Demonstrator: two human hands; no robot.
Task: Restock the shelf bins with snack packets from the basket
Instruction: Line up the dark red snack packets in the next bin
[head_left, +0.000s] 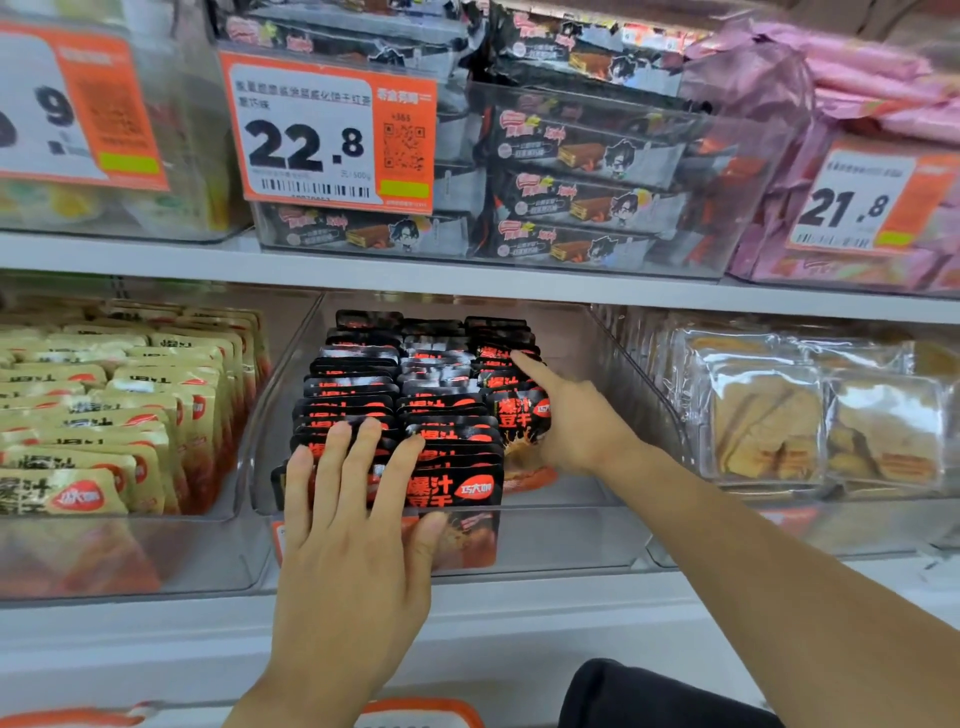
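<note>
Black and red snack packets (395, 410) stand in three rows inside a clear shelf bin (571, 535) on the lower shelf. My left hand (348, 525) lies with straight, spread fingers over the front packets of the left and middle rows, its thumb against the front packet's face. My right hand (576, 421) is at the right row. Its index finger stretches back over the packet tops, and it holds the front black packet (519, 415) of that row by the right edge; its other fingers are hidden.
A bin of yellow packets (119, 415) stands to the left and a bin of clear-wrapped snacks (810, 410) to the right. Above are bins of black bars (582, 171) and pink packets (841, 88) with orange price tags (332, 135). An orange and white edge (421, 713) shows at the bottom.
</note>
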